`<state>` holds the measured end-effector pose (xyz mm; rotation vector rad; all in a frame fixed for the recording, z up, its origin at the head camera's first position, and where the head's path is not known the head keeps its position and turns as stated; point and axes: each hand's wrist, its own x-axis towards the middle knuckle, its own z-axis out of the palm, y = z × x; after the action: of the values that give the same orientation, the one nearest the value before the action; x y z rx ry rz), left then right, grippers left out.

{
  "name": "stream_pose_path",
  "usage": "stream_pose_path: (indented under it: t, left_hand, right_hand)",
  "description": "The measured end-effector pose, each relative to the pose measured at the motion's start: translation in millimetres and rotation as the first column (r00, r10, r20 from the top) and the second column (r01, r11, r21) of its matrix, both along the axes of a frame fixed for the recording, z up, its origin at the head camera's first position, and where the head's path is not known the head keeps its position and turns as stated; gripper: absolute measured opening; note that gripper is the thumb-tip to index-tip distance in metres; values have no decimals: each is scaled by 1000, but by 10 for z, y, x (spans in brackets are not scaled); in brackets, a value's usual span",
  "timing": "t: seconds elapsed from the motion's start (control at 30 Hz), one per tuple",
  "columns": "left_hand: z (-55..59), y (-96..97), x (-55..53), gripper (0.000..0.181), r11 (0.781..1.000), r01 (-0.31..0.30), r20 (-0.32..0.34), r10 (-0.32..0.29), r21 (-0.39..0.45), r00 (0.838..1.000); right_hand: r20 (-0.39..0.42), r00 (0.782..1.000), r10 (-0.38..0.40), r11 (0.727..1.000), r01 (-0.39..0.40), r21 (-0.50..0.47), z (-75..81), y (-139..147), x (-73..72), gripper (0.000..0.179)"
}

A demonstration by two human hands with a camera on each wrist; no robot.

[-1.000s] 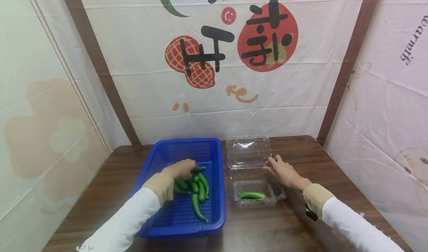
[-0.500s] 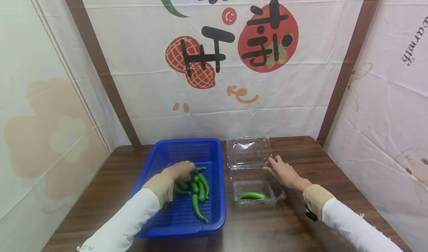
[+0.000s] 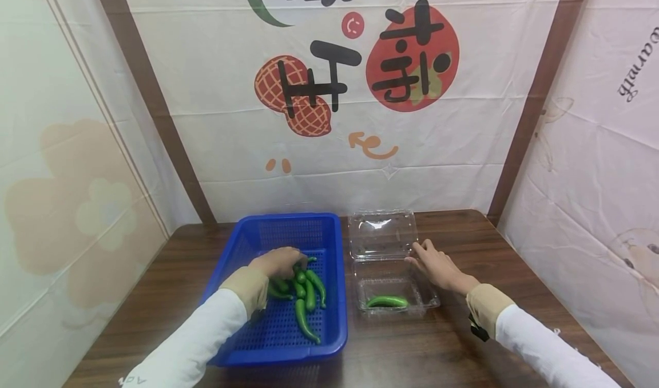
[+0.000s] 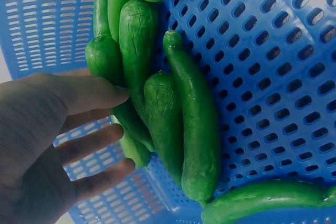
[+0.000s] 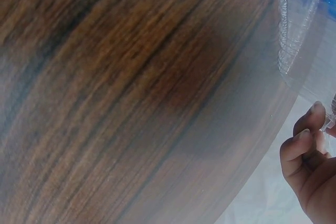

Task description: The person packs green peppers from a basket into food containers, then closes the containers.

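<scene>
In the head view my left hand (image 3: 280,262) reaches into a blue plastic basket (image 3: 342,296) among several green peppers (image 3: 304,319). In the left wrist view its thumb lies over one dark green pepper (image 4: 102,56), with the index finger partly hidden behind it; the other fingers are spread below. My right hand (image 3: 435,265) pinches the right edge of a clear plastic clamshell container (image 3: 383,233), whose lid lies folded back. One green pepper (image 3: 387,301) lies along the front of its tray. The right wrist view catches only the curled fingers (image 5: 302,148) at the plastic edge.
Basket and container stand side by side on a dark wood-grain table (image 3: 412,353). Behind the table hangs a white printed cloth (image 3: 340,176), with more cloth at both sides. The basket's tall walls surround the left hand.
One pepper in the basket has shifted slightly to the right beside my left hand, which has moved only a little. The right hand and the container stay in place.
</scene>
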<state>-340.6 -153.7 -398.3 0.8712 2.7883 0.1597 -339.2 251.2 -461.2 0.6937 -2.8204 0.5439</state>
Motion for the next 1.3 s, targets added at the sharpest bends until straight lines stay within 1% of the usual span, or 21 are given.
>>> stream_pose_path:
  t: [0.2, 0.43, 0.6, 0.77, 0.93, 1.03, 1.17, 1.3]
  left_hand:
    - [35, -9, 10, 32, 1000, 11, 1, -11, -14, 1000]
    - [57, -28, 7, 28, 999, 27, -5, -27, -44, 1000]
    - [76, -37, 10, 23, 998, 25, 14, -24, -56, 1000]
    - [92, -52, 15, 24, 998, 11, 36, -9, -60, 999]
    - [78, -74, -22, 27, 999, -9, 59, 12, -39, 998]
    - [77, -85, -43, 29, 1000, -5, 58, 7, -29, 998]
    - [133, -86, -36, 28, 1000, 17, 46, -16, -7, 999]
    - [233, -81, -23, 26, 999, 33, 46, -34, 19, 998]
  right_hand:
    - [-9, 1000, -1, 1000, 1, 2, -1, -7, 1, 22]
    - [-31, 999, 25, 1000, -25, -4, -6, -2, 3, 21]
    - [-36, 999, 25, 1000, -25, -2, -2, 3, 9, 21]
    - [-39, 999, 26, 1000, -26, -3, 2, 1, 13, 21]
    - [-32, 999, 29, 1000, -30, -6, 5, -1, 13, 21]
    - [-24, 999, 30, 1000, -30, -9, 8, 3, 20, 21]
    - [-28, 999, 32, 999, -32, -13, 5, 6, 23, 21]
    - [-35, 999, 36, 999, -36, -21, 0, 2, 18, 21]
